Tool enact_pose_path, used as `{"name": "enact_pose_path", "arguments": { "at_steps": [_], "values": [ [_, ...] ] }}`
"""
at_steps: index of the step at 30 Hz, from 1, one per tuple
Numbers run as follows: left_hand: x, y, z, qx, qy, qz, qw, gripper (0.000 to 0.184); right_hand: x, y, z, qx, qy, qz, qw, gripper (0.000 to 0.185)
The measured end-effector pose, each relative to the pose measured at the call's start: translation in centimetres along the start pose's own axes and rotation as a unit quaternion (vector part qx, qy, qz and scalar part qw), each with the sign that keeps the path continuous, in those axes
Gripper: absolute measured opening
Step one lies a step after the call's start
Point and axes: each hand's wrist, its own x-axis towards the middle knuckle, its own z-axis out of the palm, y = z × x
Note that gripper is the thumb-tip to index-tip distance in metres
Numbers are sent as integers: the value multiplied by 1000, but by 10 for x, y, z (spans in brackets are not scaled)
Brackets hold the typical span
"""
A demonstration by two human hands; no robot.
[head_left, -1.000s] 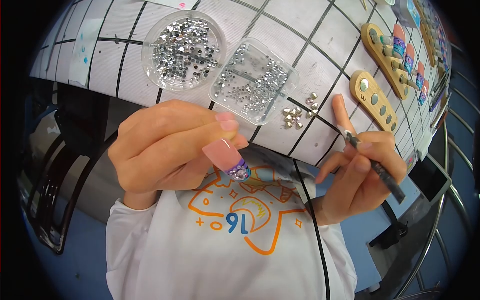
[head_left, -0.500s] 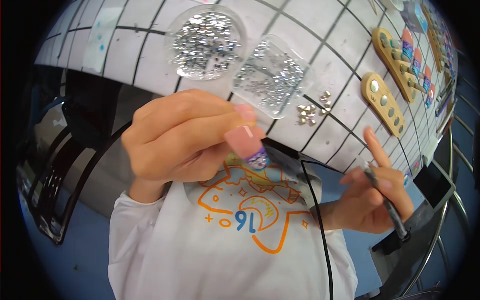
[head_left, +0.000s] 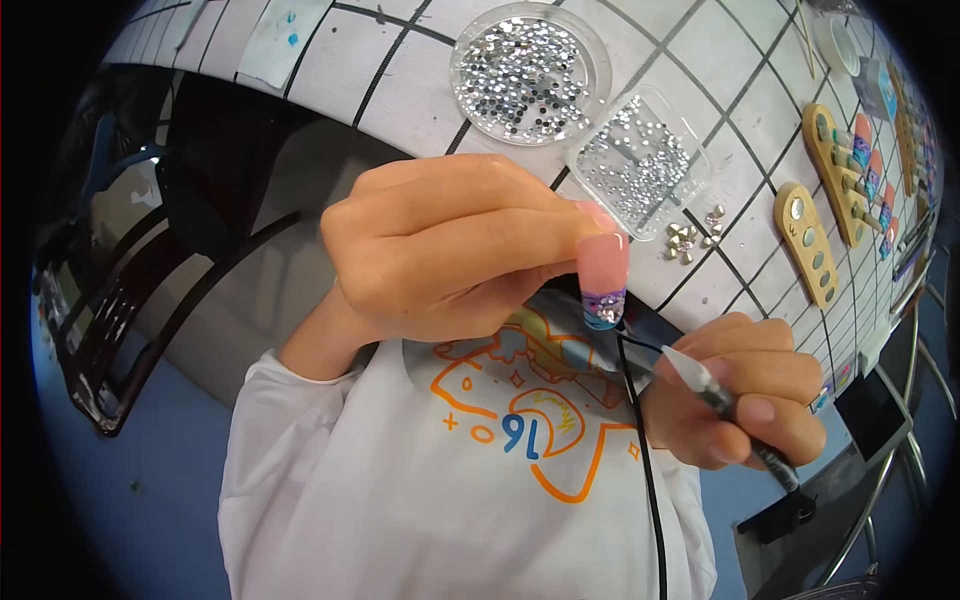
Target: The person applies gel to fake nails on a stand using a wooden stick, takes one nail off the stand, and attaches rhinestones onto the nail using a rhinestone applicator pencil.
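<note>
Between thumb and fingers, my left hand (head_left: 450, 245) pinches a false nail (head_left: 604, 270), pink with a purple and blue tip that carries small shiny stones. My right hand (head_left: 745, 390) is closed around a rhinestone picker pen (head_left: 716, 398) with a dark marbled handle and a white pointed tip. That tip points up and left towards the nail and stays apart from it. Beyond my left hand are a round dish (head_left: 598, 60) of silver rhinestones and a clear square box (head_left: 655, 228) of smaller ones. Several loose pointed gems (head_left: 682, 243) lie beside the box.
Wooden holders (head_left: 808, 248) with metal discs stand on the right of the tiled-pattern table (head_left: 400, 60); the farther one (head_left: 832, 180) bears several decorated nails. A white cup (head_left: 838, 47) sits at the far right. A black cable (head_left: 648, 480) runs down over my shirt.
My left hand has turned the nail more upright and moved right in view. My right hand's raised index finger has curled in, and the pen's white tip now points towards the nail.
</note>
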Motion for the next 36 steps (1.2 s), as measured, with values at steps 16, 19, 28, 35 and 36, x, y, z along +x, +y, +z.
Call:
{"name": "enact_pose_path", "arguments": {
  "at_steps": [16, 19, 28, 35, 36],
  "values": [
    [-1, -2, 0, -1, 11, 5, 1000, 21, 4, 6, 11, -109, -86, -35, 990, 27],
    [-1, -1, 0, 1, 6, 2, 1000, 21, 4, 6, 11, -112, -83, -32, 990, 27],
    [-1, 1, 2, -4, 9, -9, 1000, 21, 4, 6, 10, -118, -87, -32, 989, 27],
    [0, 1, 2, -3, 12, -10, 1000, 22, 5, 7, 10, -118, -90, -33, 988, 27],
    [0, 1, 2, -3, 15, -11, 1000, 22, 5, 7, 10, -122, -90, -35, 988, 27]
  ]
}}
